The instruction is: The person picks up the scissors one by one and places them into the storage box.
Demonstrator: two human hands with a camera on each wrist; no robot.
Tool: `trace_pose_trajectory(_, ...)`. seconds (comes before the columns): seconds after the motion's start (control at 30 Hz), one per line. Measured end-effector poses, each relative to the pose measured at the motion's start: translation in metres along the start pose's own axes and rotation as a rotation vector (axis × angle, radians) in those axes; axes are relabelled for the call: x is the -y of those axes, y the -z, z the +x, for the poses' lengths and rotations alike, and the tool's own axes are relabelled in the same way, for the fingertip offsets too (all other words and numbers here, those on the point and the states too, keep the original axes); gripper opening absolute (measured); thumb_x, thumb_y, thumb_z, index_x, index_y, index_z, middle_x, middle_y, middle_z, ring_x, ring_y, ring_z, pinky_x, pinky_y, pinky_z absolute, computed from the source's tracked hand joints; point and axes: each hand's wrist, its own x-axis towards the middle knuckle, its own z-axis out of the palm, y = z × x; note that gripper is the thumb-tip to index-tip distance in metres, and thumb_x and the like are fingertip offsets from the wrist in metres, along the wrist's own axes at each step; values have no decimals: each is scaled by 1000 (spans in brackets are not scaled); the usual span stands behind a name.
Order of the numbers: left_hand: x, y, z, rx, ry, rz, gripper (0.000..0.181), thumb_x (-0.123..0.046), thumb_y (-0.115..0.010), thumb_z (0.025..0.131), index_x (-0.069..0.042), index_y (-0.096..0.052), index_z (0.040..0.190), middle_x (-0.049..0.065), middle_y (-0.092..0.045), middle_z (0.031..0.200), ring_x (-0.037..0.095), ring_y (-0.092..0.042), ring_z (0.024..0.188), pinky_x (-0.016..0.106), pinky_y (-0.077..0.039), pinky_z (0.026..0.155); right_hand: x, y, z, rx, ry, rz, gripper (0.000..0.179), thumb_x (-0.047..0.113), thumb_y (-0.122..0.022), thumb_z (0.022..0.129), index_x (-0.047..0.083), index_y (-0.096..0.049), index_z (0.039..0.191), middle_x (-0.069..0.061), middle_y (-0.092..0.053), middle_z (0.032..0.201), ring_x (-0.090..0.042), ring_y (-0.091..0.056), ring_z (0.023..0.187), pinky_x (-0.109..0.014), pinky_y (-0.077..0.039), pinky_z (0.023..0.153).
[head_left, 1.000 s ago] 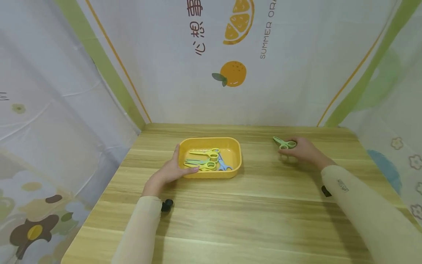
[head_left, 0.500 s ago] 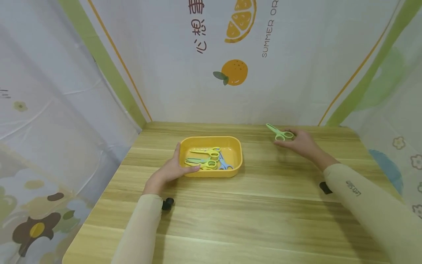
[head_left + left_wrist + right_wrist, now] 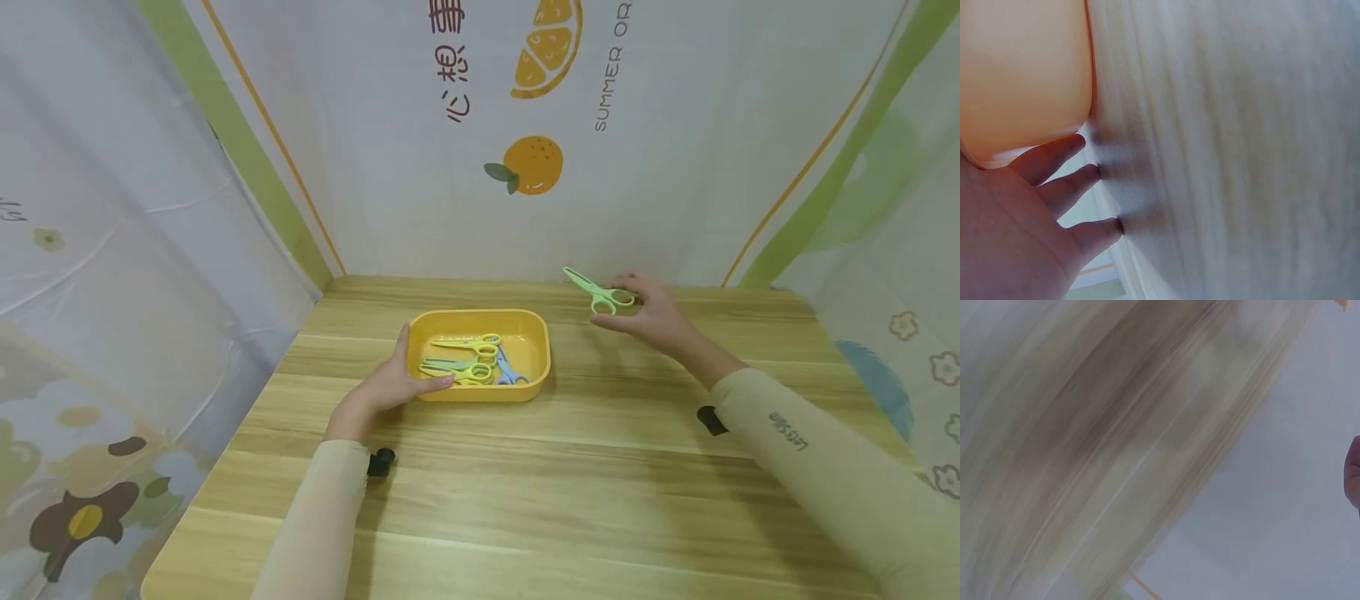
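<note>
My right hand [image 3: 648, 318] pinches light green scissors [image 3: 598, 293] by their finger loops, holding them up over the far part of the table with the blades angled to the upper left. To their left sits a yellow tray [image 3: 483, 394]. My left hand [image 3: 381, 388] holds the tray's left end, thumb over the front rim; the left wrist view has its other fingers [image 3: 1072, 187] spread beside the tray wall, tips at the tabletop. Inside lie several scissors, among them yellow scissors [image 3: 465, 343] and blue scissors [image 3: 510, 371]. The right wrist view catches only a fingertip [image 3: 1352, 472].
The wood-grain table [image 3: 525, 483] ends at a white printed curtain [image 3: 420, 225] along its far edge. More patterned cloth [image 3: 97, 350] hangs at the left and right sides. A black wrist camera [image 3: 381, 462] sits by the left sleeve.
The right hand has lifted the green scissors from the table's far right and carried them left toward the tray. My left hand and the tray stay in place.
</note>
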Motion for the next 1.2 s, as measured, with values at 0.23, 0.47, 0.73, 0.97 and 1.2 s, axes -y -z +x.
trace_pose_trajectory(0.23, 1, -1, 0, 9, -7, -25, 140, -63, -81, 87, -31, 32, 164, 28, -7, 177, 52, -24, 161, 68, -22, 130, 7, -9, 8, -39, 38, 49, 50, 23, -90, 88, 2, -71, 129, -17, -49, 131, -27, -44, 117, -43, -43, 95)
trace_pose_trajectory(0.47, 1, 1, 0, 6, -10, -11, 140, -64, -80, 87, -32, 32, 164, 28, -9, 178, 51, -25, 161, 68, -24, 129, 20, -19, 13, -63, 63, 97, 50, 20, -92, 86, 1, -73, 128, -12, -36, 119, -27, -36, 111, -40, -39, 92)
trace_pose_trajectory(0.73, 1, 0, -2, 5, -18, -23, 140, -61, -81, 88, -30, 32, 165, 29, -10, 177, 51, -24, 161, 68, -22, 130, 34, -26, 12, -58, 63, 108, 55, 20, -92, 86, 2, -71, 133, -5, -31, 115, -29, -34, 111, -37, -35, 91)
trace_pose_trajectory(0.97, 3, -1, -2, 10, -12, -19, 141, -63, -81, 87, -29, 31, 165, 29, -10, 177, 50, -24, 161, 66, -22, 131, 38, -40, 13, -33, 76, 146, 56, 22, -93, 85, 1, -71, 132, -3, -29, 113, -26, -33, 107, -37, -35, 87)
trace_pose_trajectory(1.2, 4, -1, -1, -8, -15, 12, 140, -66, -80, 87, -29, 29, 166, 33, -18, 174, 53, -31, 158, 66, -26, 129, 39, -54, 15, -38, 105, 172, 55, 21, -94, 83, 3, -73, 131, -4, -31, 113, -25, -35, 104, -36, -35, 86)
